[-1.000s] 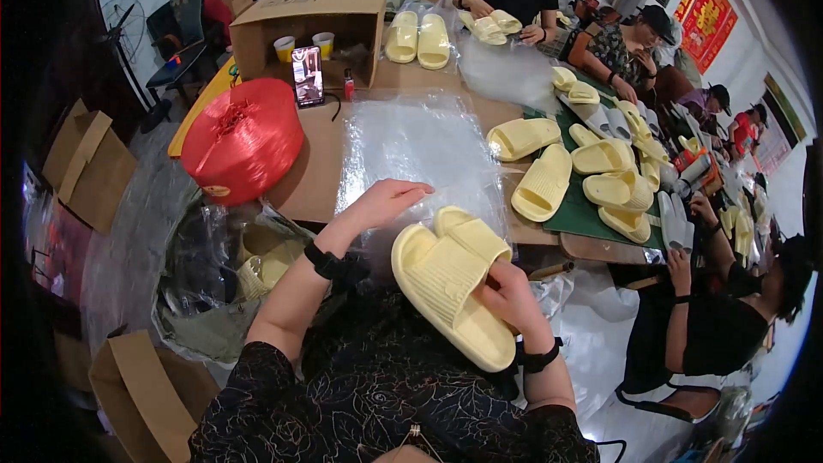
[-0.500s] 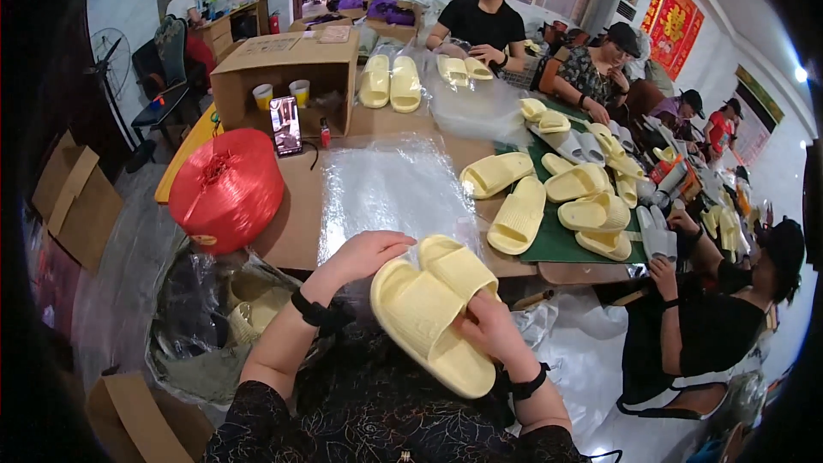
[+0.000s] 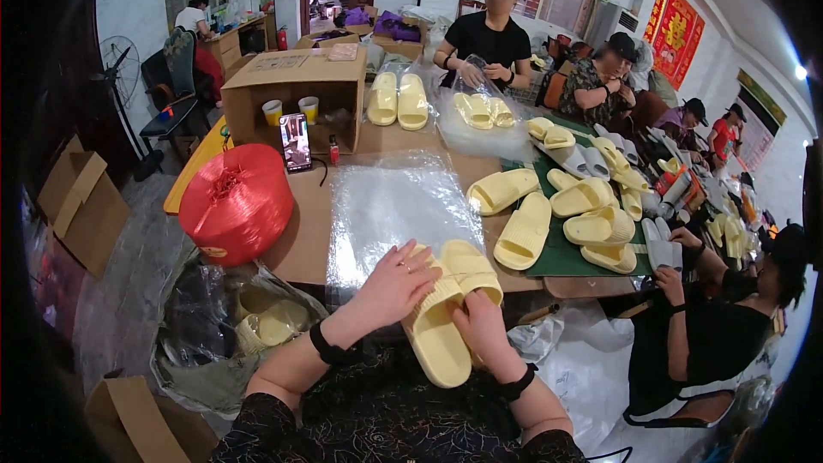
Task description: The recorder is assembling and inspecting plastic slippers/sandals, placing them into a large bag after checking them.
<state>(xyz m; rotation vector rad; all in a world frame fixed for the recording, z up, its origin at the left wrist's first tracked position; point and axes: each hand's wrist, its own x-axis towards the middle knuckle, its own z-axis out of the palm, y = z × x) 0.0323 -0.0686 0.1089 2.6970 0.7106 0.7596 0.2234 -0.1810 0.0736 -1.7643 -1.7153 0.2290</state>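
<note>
I hold a pair of pale yellow slippers (image 3: 439, 326) side by side in front of my body, over the table's near edge. My left hand (image 3: 393, 291) lies across the strap of the left slipper, its fingers bent over the ribbed top near the toe. My right hand (image 3: 483, 326) grips the other slipper at its foot opening, with some fingers hidden behind the shoe. Just beyond the pair, flat clear plastic bags (image 3: 403, 206) lie on the cardboard-covered table.
To the left stand a roll of red plastic twine (image 3: 236, 206), a phone (image 3: 295, 142) and an open carton (image 3: 296, 77). Loose yellow slippers (image 3: 525, 231) cover the right side. Below left is a sack of slippers (image 3: 193, 377). A co-worker (image 3: 489, 34) across the table handles bagged slippers.
The slippers have turned more upright and shifted slightly right. My left hand has come from their far edge onto the left strap. The co-worker opposite has raised a hand with clear plastic.
</note>
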